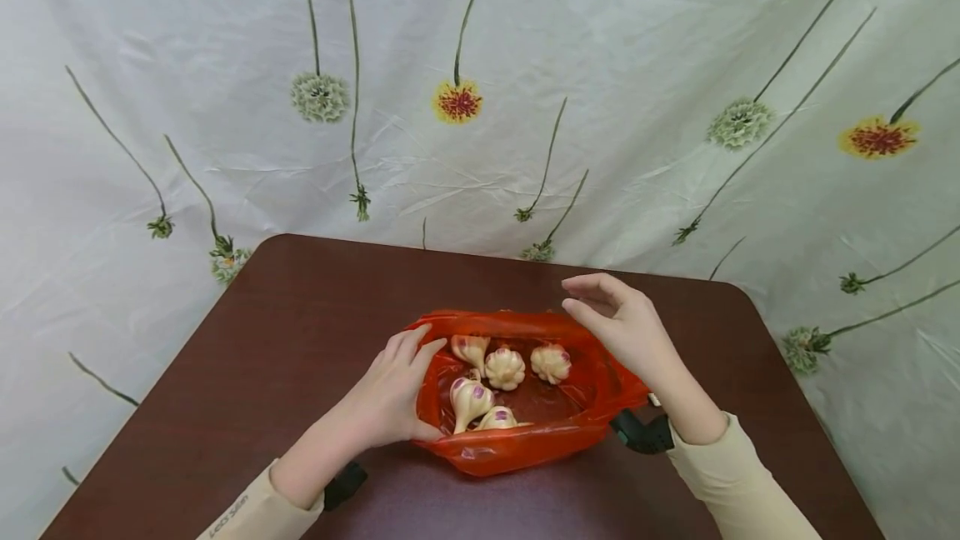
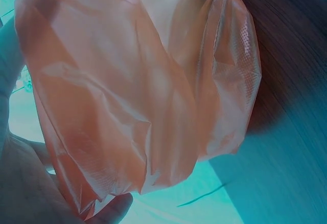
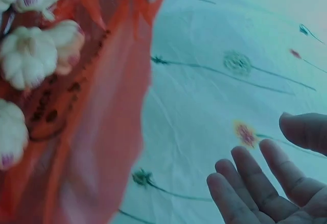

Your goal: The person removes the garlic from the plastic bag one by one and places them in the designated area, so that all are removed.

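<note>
A red plastic bag [image 1: 517,450] lies on the table with its mouth spread wide. Several garlic bulbs [image 1: 505,368] with purple patches are inside it, some partly covered by the near rim. My left hand [image 1: 393,386] grips the bag's left edge, fingers curving over the rim and thumb at the near corner. In the left wrist view the bag's film [image 2: 117,106] fills most of the picture beside the thumb. My right hand [image 1: 622,327] hovers over the bag's far right side, fingers loosely bent and apart from the thumb, holding nothing. Dark print [image 3: 51,99] shows on the bag.
The dark brown table [image 1: 300,307] has rounded far corners. Behind it hangs a pale cloth [image 1: 420,157] printed with flowers. A small white thing [image 1: 654,399] shows at the bag's right end, mostly hidden by the right wrist.
</note>
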`<control>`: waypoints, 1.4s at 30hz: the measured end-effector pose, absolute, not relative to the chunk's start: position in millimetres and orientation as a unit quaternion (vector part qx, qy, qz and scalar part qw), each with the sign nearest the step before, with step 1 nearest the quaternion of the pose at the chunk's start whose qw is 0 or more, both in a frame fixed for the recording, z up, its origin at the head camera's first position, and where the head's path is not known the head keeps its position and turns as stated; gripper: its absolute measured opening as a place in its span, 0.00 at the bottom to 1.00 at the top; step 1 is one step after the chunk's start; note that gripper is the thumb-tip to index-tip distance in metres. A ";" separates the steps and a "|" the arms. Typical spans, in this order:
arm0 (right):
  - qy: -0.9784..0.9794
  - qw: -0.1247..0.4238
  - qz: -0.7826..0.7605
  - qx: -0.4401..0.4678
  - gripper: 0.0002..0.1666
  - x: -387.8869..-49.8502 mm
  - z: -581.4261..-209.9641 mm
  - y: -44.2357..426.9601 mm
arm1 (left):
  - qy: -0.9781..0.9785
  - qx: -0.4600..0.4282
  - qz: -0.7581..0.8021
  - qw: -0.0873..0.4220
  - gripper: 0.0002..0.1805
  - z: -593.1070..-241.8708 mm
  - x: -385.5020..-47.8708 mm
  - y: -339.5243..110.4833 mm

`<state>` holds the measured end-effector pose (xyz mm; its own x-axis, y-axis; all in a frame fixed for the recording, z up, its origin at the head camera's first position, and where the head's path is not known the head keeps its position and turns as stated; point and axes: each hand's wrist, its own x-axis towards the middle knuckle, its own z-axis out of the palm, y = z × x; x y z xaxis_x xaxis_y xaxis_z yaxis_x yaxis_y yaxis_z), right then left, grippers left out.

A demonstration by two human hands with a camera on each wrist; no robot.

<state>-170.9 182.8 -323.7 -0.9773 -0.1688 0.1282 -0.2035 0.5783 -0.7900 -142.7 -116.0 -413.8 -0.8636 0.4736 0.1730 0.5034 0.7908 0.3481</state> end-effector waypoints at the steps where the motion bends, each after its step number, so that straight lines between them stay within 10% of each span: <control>1: -0.889 0.013 0.444 0.109 0.18 -172.6 -328.0 177.7 | -0.945 -0.259 -0.195 0.037 0.59 -413.8 -142.8 -115.6; 19: -0.924 -0.157 0.344 0.059 0.26 -203.9 -402.5 164.8 | -0.946 -0.265 -0.186 0.023 0.62 -417.3 -141.3 -111.5; 42: -0.937 -0.168 0.305 0.035 0.36 -210.1 -447.9 170.7 | -0.945 -0.262 -0.195 0.010 0.64 -419.8 -143.8 -111.9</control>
